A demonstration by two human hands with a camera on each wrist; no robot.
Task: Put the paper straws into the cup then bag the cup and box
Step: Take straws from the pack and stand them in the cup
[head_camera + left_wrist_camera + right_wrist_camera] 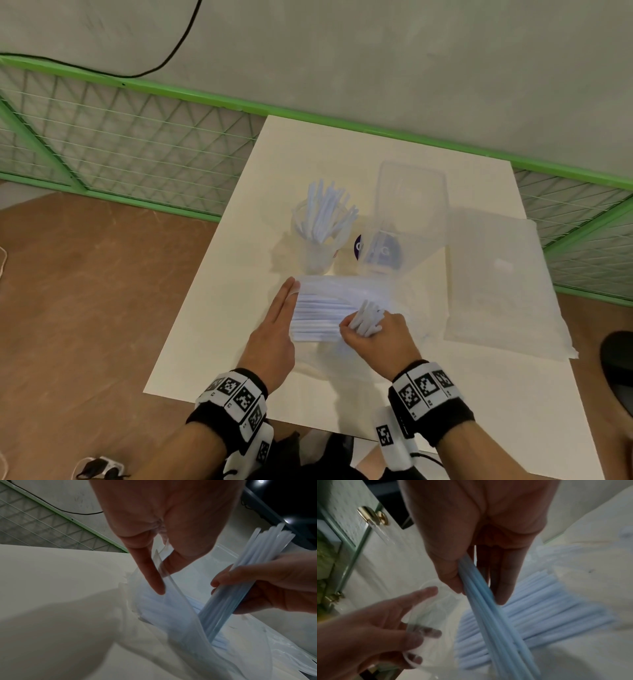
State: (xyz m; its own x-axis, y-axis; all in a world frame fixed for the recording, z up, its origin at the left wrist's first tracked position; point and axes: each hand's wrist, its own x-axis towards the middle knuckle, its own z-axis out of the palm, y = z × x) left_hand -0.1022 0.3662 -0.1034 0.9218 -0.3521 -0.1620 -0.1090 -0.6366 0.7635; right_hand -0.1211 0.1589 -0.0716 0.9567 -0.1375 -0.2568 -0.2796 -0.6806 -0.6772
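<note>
A clear cup [317, 255] stands mid-table with several white paper straws [325, 212] upright in it. To its right is a clear plastic box [407, 212]. A flat clear bag [503, 284] lies further right. In front of the cup lies an open wrapper of straws [317, 317]. My left hand [287, 301] holds the wrapper's left edge, and the film [163, 573] runs between its fingers. My right hand [356, 329] grips a bundle of straws [368, 317] pulled partly out of the wrapper [539, 608]. The bundle [240, 588] stands steeply in my right hand [471, 588].
The white table [212, 308] ends close on the left, over a brown floor. A green mesh fence [137, 144] runs behind it, with a black cable [178, 44] on the wall. A dark object [618, 363] sits at the right edge. A purple round label [358, 246] shows beside the box.
</note>
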